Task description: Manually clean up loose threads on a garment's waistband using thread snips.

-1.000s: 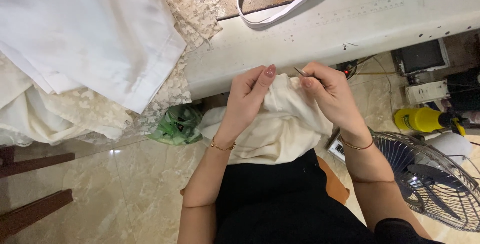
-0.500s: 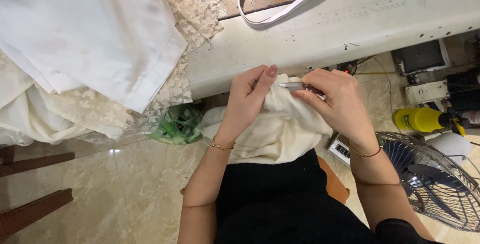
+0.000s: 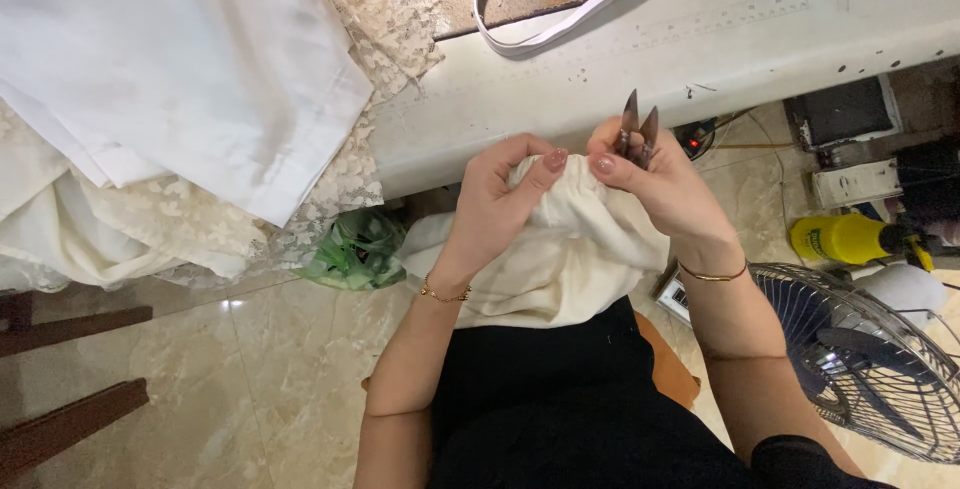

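- Cream fabric [image 3: 560, 259] sits bunched in the person's lap, its top edge lifted just below the table [image 3: 700, 49] rim. It is a soft heap, and if the grip loosens, I'd say the worked edge drops back into the folds.
- White cloth pile [image 3: 170, 59] and lace [image 3: 380, 19] overhang the table's left side, well apart from the hands. A tug could bring them sliding toward the floor, I judge.
- Fan [image 3: 860, 359] stands low on the right, just beside the right forearm. A trailing corner of fabric could catch on its grille if it drifts that way.
- Left hand [image 3: 500, 199] is clenched on a fold of the cream fabric, thumb tip on top, close to the other thumb.
- Right hand [image 3: 650, 179] grasps the thread snips [image 3: 636, 131], pinching the fabric edge with the thumb as well.
- Thread snips point up and away, blades slightly parted, just above both thumbs. That is the sharpest risk: blades so near the fingertips and the cloth could nick skin or cut the weave rather than a thread.
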